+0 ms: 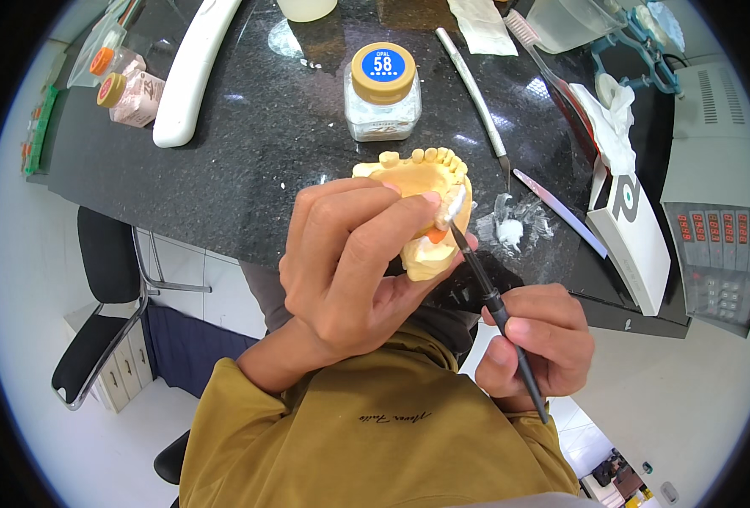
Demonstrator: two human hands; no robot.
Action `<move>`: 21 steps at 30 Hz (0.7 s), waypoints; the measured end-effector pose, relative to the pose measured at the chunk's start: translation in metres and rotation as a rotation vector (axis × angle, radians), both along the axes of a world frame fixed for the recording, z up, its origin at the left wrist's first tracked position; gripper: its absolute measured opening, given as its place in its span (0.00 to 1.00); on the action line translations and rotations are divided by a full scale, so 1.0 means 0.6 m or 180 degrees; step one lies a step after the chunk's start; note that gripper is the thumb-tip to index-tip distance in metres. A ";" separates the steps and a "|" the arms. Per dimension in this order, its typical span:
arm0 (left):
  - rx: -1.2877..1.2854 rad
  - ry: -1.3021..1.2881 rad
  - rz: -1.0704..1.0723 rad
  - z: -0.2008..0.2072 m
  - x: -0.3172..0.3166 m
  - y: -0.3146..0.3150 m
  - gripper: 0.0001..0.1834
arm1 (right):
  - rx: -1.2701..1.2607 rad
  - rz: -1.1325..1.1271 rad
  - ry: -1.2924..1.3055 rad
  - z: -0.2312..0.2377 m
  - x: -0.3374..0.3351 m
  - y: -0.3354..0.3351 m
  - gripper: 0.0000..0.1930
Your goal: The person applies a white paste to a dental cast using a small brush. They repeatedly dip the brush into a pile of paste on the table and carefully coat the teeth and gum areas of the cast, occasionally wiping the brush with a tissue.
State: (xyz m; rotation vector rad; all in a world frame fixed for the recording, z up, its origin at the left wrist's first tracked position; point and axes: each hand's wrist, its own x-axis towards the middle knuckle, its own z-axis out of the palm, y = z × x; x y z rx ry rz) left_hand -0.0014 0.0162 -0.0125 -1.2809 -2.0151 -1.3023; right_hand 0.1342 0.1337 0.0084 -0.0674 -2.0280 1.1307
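My left hand [341,245] is closed around a yellow plaster dental model [409,176], held above the front edge of the dark table. Along the model's right side, several teeth carry a white coating [451,206], with an orange patch just below. In my right hand [548,339] is a slim black brush [495,305], gripped by the handle. Its pointed tip meets the lower end of the white teeth; the bristles are too small to make out clearly. A smeared mound of white paste [510,230] lies on the table right of the model. The left palm hides part of the model.
A jar [383,118] with a gold lid stands behind the model. To the right lie a craft knife [477,93], a purple-white spatula [561,213], a toothbrush [553,72] and a white box [633,245]. A control panel [718,220] stands far right; small jars [136,97] stand left.
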 end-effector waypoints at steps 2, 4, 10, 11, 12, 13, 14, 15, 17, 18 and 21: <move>0.0003 -0.0026 0.0015 0.001 0.001 0.000 0.31 | 0.0033 0.0013 0.0006 0.001 0.001 0.001 0.15; -0.0003 -0.0039 0.0013 0.002 0.002 0.000 0.31 | 0.0030 0.0014 0.0023 0.000 0.001 0.001 0.16; -0.0041 -0.0047 -0.0014 0.006 0.001 0.000 0.30 | 0.0070 0.0026 0.0050 0.000 -0.003 0.002 0.15; -0.0038 -0.0051 -0.0015 0.006 0.001 0.000 0.30 | 0.0088 0.0044 0.0053 0.001 -0.003 0.002 0.15; -0.0036 -0.0056 -0.0016 0.005 0.002 -0.001 0.30 | 0.0085 0.0044 0.0036 0.001 -0.003 0.002 0.15; -0.0034 -0.0056 -0.0017 0.005 0.002 -0.001 0.30 | 0.0083 0.0044 0.0020 0.002 -0.003 0.002 0.15; -0.0032 -0.0056 -0.0017 0.004 0.002 -0.001 0.30 | 0.0080 0.0045 0.0003 0.002 -0.003 0.002 0.15; -0.0032 -0.0056 -0.0017 0.004 0.002 -0.001 0.30 | 0.0073 0.0046 0.0038 0.002 -0.003 0.002 0.15; -0.0056 -0.0062 -0.0005 0.006 0.002 -0.001 0.30 | 0.0058 0.0048 0.0106 0.001 -0.003 0.003 0.15; -0.0067 -0.0064 -0.0004 0.006 0.002 -0.001 0.31 | 0.0064 0.0042 0.0115 0.000 -0.003 0.003 0.15; -0.0087 -0.0065 0.0009 0.005 0.003 -0.001 0.31 | 0.0077 0.0031 0.0126 -0.001 -0.006 0.003 0.15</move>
